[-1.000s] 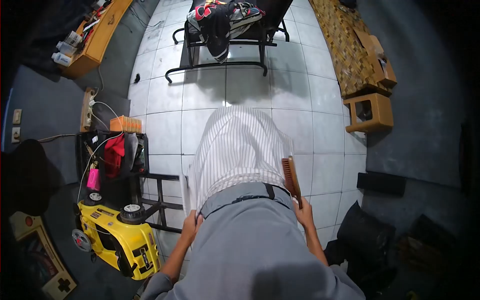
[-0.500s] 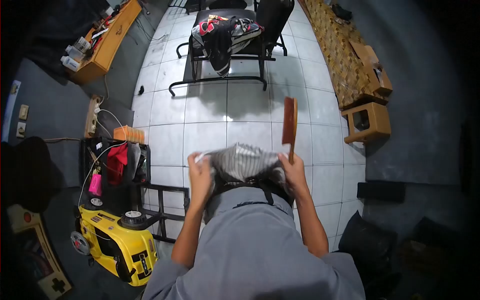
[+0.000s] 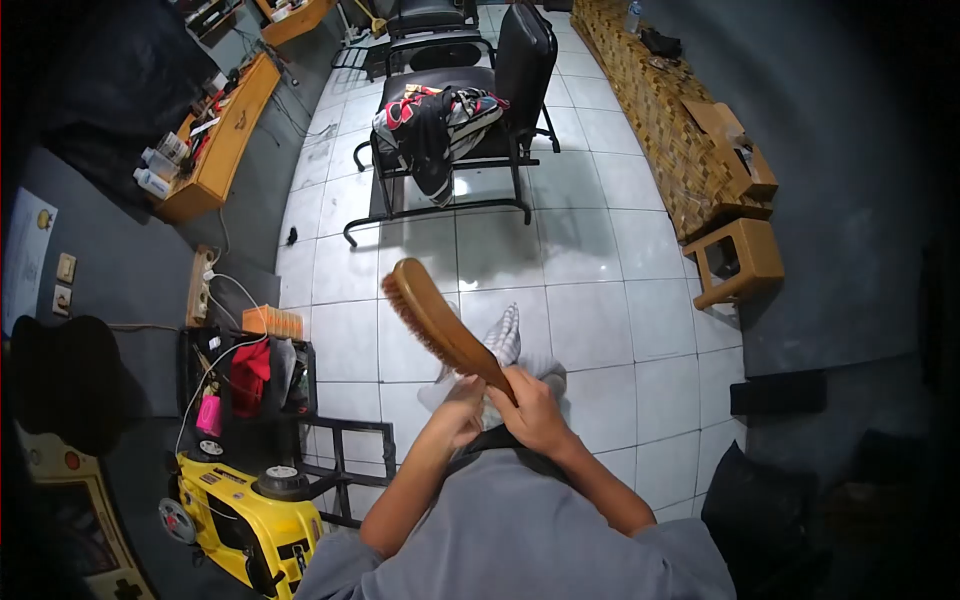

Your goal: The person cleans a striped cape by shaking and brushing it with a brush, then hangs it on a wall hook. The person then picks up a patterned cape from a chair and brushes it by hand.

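At the near left, a yellow ride-on toy car point(image 3: 262, 520) is being left apparently tipped, perhaps so that floor room is being saved; toward the far middle, a black-and-red patterned garment point(image 3: 430, 135) is being borne by a black padded chair point(image 3: 525, 70), probably being draped there so that the tiles are being avoided; nearer, the left hand point(image 3: 458, 415) is being held low at the striped cloth point(image 3: 506, 335), its fingers being curled, though whether fabric is being pinched cannot be told, the fingertips being hidden; the cloth itself is being bunched in front of the body, between and beyond the hands; above it, a wooden-backed brush point(image 3: 435, 320) is being gripped by its handle in the closed right hand point(image 3: 535, 408), its bristles being turned leftward, seemingly so that the clothing is being spared.

Among the containers, white bottles point(image 3: 152, 182) are being stood at the left on a wooden shelf point(image 3: 235, 130), their contents being impossible to make out; nearer, a red cloth point(image 3: 250, 377) is being stored in a black rack point(image 3: 311, 375), with an orange box point(image 3: 272, 322) being rested at its top; at the far right, something too small to be named is being held in an open cardboard box point(image 3: 715, 125).
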`<action>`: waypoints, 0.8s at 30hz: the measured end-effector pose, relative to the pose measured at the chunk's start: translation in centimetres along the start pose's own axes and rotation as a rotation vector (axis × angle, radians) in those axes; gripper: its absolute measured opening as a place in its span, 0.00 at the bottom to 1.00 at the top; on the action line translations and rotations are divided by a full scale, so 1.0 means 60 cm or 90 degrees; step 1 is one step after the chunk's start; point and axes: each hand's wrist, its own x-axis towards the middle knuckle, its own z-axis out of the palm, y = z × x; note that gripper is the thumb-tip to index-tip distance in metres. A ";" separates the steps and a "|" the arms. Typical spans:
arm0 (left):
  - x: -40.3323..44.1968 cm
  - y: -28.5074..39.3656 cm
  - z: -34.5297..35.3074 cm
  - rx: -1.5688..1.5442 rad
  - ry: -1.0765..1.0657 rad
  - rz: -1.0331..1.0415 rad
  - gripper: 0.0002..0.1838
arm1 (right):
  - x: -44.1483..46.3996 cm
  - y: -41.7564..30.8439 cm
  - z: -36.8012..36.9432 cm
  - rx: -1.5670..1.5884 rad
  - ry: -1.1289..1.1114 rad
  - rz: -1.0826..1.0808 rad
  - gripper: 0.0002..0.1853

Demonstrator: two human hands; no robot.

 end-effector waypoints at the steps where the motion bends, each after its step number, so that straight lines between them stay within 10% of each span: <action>1: -0.002 0.003 -0.005 0.010 -0.012 -0.040 0.11 | 0.000 -0.003 -0.009 0.020 -0.010 0.008 0.07; 5: -0.002 0.035 0.031 0.152 -0.045 0.021 0.09 | -0.010 0.017 -0.033 0.053 -0.018 0.122 0.09; 8: 0.025 0.065 0.024 0.419 -0.047 0.356 0.10 | -0.019 0.062 -0.025 0.209 0.070 0.125 0.18; 12: 0.005 0.146 0.085 0.274 -0.071 0.420 0.10 | -0.014 0.084 -0.068 0.426 0.007 0.467 0.23; 18: 0.004 0.204 0.143 0.353 -0.077 0.509 0.07 | 0.073 0.009 -0.133 0.689 0.028 0.158 0.20; 24: 0.009 0.250 0.227 0.339 0.020 0.744 0.06 | 0.006 0.242 0.009 -0.079 -0.083 0.204 0.21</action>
